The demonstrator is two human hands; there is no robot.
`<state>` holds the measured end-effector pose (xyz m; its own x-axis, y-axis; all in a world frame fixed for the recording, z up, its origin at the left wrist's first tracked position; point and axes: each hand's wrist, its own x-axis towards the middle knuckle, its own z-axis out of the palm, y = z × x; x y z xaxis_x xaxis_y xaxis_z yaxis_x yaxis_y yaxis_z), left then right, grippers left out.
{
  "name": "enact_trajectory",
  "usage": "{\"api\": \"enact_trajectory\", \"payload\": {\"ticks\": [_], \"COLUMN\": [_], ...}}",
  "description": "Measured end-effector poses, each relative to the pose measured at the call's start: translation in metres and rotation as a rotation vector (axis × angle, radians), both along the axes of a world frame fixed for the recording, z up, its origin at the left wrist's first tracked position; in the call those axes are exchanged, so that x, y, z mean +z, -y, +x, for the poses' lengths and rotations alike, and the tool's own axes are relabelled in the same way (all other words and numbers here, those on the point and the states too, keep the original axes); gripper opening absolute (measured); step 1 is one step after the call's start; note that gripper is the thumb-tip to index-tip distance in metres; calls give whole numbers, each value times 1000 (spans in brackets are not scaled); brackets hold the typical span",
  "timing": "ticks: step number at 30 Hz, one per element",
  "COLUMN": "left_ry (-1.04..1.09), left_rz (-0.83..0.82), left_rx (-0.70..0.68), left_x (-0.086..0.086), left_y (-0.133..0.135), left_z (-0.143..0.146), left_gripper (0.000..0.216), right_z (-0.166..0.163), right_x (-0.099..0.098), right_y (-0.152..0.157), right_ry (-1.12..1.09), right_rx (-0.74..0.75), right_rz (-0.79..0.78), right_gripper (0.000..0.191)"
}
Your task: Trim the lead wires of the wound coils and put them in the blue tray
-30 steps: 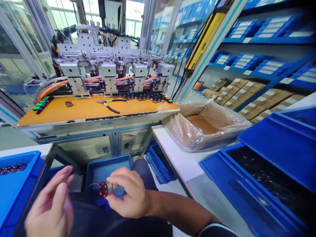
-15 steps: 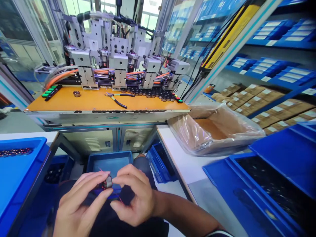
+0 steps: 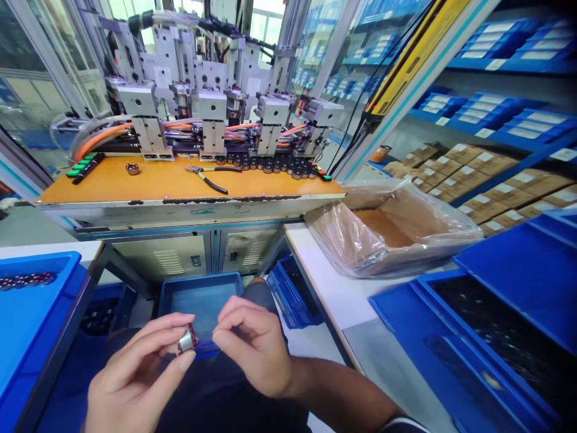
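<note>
Between the thumb and fingers of my left hand (image 3: 139, 370) is a small motor stator (image 3: 186, 340), with a silvery metal ring and reddish-copper parts at its edge. It is held up over my lap, tilted on its side. Just to its right, apart from it, hovers my right hand (image 3: 256, 349), thumb and index finger pinched together. Whatever might be in that pinch is too fine to make out. A blue tray (image 3: 201, 288) sits low behind both hands.
Ahead, an orange bench top (image 3: 171, 189) carries pliers (image 3: 210, 179), a marker pen (image 3: 88, 168), a single round part (image 3: 132, 169) and a row of dark parts (image 3: 270, 165) below a machine. A plastic-lined box (image 3: 329, 246) stands right; blue bins (image 3: 40, 325) flank both sides.
The stator has turned in my left hand, showing its metal ring more to the left. My right hand has drawn slightly away, its thumb and index finger closing into a pinch.
</note>
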<state>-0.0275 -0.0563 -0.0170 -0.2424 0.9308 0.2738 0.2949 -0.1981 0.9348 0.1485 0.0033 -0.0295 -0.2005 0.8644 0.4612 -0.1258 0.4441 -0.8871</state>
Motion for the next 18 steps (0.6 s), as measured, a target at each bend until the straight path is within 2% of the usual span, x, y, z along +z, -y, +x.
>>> {"api": "enact_trajectory", "payload": {"ticks": [2,3,5,6,8,10,12,15,16,18], "left_ry": [-117,-182,-287,-326,-389,-450,-519,-619,-627,-590], "left_rz": [97,140,197,212,257,323,389,431,425,393], "left_rx": [2,-7,-25,-44,-116,-215,-279,-269,-252,-220], "left_x": [0,0,-1,-3,-6,-10,-12,-11,-10,-7], "left_y": [0,-1,-2,-3,-5,-8,-9,-6,-4,0], "left_z": [-3,-6,-12,-15,-21,-26,-31,-35,-35,-32], "left_gripper": [25,28,34,35,38,41,46,49,47,42], "right_z": [11,18,28,30,28,20,10,0,-2,-5], "right_x": [-5,-5,1,6,18,27,30,27,26,23], "right_y": [-5,-7,-9,-9,-10,-13,-18,-21,-21,-17], "right_ry": [31,79,222,308,451,504,502,450,421,342], "right_rx": [-111,-199,-324,-320,-206,-127,-133,-109,-99,-76], "right_rz": [-20,58,393,605,957,1111,1150,1131,1079,872], "right_gripper": [10,4,11,14,10,11,11,14,15,12]}}
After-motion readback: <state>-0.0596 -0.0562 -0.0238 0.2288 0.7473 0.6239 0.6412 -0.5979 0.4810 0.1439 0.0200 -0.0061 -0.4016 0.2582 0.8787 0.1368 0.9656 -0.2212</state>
